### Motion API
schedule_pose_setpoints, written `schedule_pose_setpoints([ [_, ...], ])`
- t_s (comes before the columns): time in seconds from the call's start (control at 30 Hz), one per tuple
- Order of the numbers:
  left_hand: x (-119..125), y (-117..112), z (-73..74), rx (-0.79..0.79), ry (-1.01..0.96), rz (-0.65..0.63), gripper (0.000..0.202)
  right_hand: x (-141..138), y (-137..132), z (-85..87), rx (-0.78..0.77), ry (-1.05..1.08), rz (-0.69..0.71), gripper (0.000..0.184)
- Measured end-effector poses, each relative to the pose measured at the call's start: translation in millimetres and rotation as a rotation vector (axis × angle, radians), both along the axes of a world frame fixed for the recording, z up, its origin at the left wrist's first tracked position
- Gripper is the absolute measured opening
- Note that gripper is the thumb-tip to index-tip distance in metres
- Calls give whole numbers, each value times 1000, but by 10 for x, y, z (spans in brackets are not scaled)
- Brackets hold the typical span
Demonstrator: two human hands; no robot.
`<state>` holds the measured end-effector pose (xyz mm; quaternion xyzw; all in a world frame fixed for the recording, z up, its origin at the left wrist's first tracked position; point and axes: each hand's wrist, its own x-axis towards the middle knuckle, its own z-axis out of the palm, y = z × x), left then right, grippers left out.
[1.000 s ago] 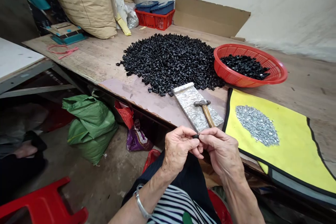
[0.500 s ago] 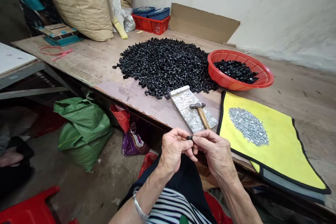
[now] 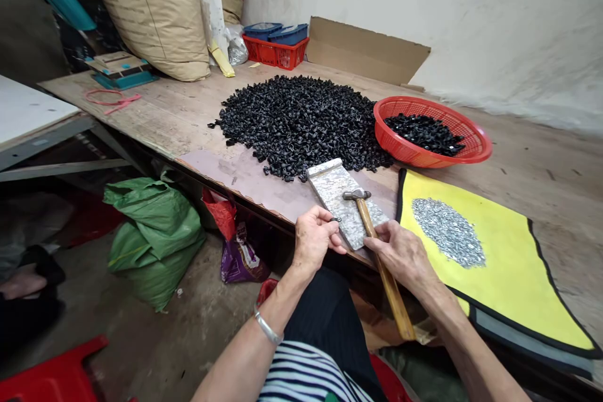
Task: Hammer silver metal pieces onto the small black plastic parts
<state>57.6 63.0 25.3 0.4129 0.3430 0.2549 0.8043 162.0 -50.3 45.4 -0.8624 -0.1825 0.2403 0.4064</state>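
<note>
My left hand (image 3: 315, 237) pinches a small black plastic clip (image 3: 336, 220) between thumb and fingertips, beside the slab's near left edge. My right hand (image 3: 400, 251) is closed over the wooden handle of a hammer (image 3: 393, 301), thumb on one side and fingers on the other. The hammer's head lies on a worn grey-white slab (image 3: 327, 185) with a raised strip at its far end. Beyond the slab spreads a big heap of black plastic clips (image 3: 301, 119). Small shiny metal pieces (image 3: 447, 232) lie on a yellow cloth (image 3: 509, 264) to the right.
A red plastic colander (image 3: 433, 160) with black clips stands right of the heap. At the back are a red basket (image 3: 276, 53) with blue boxes, a cardboard sheet (image 3: 367, 47) and large paper sacks (image 3: 151, 12). A green sack (image 3: 153, 232) sits on the floor at left.
My right hand has left the clip and moved right onto the hammer handle. My left hand keeps the clip and has risen slightly toward the slab.
</note>
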Motion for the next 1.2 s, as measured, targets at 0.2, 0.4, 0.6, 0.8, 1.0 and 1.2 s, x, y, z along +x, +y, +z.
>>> schedule_pose_setpoints([
  [0.2,92,43,-51,47,111,4,11,-102,-71,76,103,438,37,23],
  [0.4,89,55,-125,40,103,20,11,-184,-170,86,163,548,-84,26],
  [0.6,65,60,-99,7,75,22,14,-315,-294,29,18,-351,142,31],
  [0.8,85,65,-62,-7,116,10,17,-420,-346,-191,-147,-966,243,34],
  [1.0,102,61,-52,-45,129,43,17,-419,-293,-64,-152,-1219,293,26],
  [1.2,106,45,-57,-54,119,72,17,-532,-279,122,-56,-1307,181,24],
])
